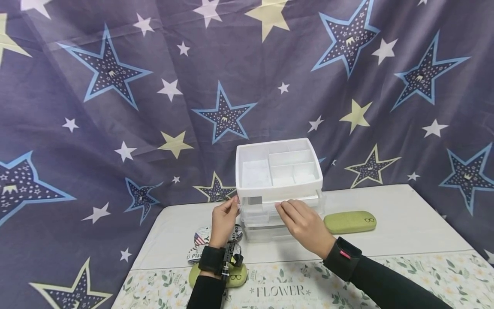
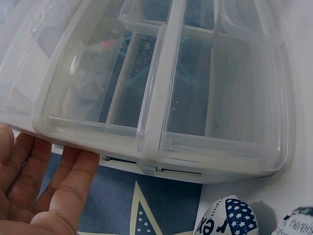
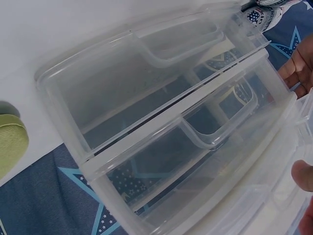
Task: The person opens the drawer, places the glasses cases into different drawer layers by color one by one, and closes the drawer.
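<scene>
A white and clear plastic drawer organizer [image 1: 279, 187] stands on the table, its top divided into small compartments. My right hand [image 1: 308, 225] is at the front of its upper drawer [image 1: 254, 213], fingers bent over the front edge. In the right wrist view, the thumb [image 3: 303, 175] lies against the clear plastic. My left hand [image 1: 224, 221] touches the organizer's left side. Its fingers [image 2: 73, 191] reach along the lower edge of that side in the left wrist view, fairly straight, tips partly hidden. The clear drawers [image 3: 161, 127] look empty.
A green glasses case [image 1: 350, 222] lies right of the organizer. Another green glasses case [image 1: 236, 277] sits under my left wrist, partly covered. Printed white and navy bundles [image 1: 201, 236] lie beside the left forearm. A starry curtain [image 1: 173, 107] hangs behind the table [image 1: 390, 223].
</scene>
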`<state>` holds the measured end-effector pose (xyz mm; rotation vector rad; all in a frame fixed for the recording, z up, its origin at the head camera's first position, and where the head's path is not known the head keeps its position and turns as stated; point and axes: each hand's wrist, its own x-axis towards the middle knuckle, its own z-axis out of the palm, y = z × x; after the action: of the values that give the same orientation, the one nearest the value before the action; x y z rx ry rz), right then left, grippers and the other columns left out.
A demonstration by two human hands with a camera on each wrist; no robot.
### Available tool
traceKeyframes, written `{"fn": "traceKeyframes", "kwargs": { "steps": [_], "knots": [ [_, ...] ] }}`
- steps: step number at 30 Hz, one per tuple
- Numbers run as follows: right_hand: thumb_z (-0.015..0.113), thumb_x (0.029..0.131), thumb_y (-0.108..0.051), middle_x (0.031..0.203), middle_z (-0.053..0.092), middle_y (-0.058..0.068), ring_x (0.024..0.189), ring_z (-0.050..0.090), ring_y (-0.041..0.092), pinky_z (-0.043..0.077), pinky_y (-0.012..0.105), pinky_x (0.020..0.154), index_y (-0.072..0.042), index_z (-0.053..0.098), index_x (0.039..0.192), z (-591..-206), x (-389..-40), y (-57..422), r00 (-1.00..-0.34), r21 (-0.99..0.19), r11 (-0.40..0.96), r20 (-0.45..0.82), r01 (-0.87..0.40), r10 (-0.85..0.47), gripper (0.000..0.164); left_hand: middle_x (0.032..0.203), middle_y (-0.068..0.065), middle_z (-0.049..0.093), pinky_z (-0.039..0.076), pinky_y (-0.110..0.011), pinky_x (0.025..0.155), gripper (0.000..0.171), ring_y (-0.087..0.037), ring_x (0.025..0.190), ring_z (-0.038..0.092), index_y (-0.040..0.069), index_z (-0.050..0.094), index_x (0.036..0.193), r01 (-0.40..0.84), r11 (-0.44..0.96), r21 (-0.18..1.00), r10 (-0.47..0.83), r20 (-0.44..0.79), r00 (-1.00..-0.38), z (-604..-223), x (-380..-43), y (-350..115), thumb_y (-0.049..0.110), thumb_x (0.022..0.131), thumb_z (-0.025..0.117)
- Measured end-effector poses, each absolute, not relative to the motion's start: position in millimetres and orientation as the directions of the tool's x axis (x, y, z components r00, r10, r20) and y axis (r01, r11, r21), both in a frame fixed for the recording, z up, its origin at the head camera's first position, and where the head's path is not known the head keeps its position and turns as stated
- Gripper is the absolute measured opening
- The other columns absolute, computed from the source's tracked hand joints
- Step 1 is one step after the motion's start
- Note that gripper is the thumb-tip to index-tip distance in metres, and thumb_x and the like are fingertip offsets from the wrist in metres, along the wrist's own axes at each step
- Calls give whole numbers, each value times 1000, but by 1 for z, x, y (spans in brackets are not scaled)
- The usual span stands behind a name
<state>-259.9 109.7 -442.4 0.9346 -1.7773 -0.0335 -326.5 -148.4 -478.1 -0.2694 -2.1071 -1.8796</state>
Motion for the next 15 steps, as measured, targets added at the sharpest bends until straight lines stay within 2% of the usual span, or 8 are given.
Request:
{"fn": "traceKeyframes", "kwargs": {
  "steps": [5, 11, 15],
  "knots": [
    [42, 107, 1, 113, 67, 19, 100, 65, 31, 61, 39, 89, 10, 67, 124, -442, -259, 112, -149, 455, 694, 768, -559, -623, 32, 134, -20, 65, 59, -31, 96, 36, -31, 120, 66, -2, 64, 133, 335, 131, 933, -64, 345, -936, -477, -326, -149, 22, 106, 60],
    [39, 108, 1, 113, 68, 19, 102, 65, 31, 60, 39, 92, 9, 69, 122, -442, -260, 113, -161, 472, 695, 753, -542, -638, 34, 133, -20, 65, 58, -24, 94, 35, -30, 121, 66, -2, 64, 133, 338, 117, 934, -57, 346, -937, -474, -324, -147, 20, 107, 59],
    [37, 109, 2, 113, 68, 19, 102, 65, 31, 60, 38, 92, 8, 70, 122, -441, -261, 113, -174, 478, 699, 746, -532, -643, 36, 135, -20, 64, 58, -25, 95, 35, -30, 122, 65, -2, 63, 134, 333, 117, 936, -55, 341, -938, -473, -323, -146, 19, 107, 58]
  ]
}}
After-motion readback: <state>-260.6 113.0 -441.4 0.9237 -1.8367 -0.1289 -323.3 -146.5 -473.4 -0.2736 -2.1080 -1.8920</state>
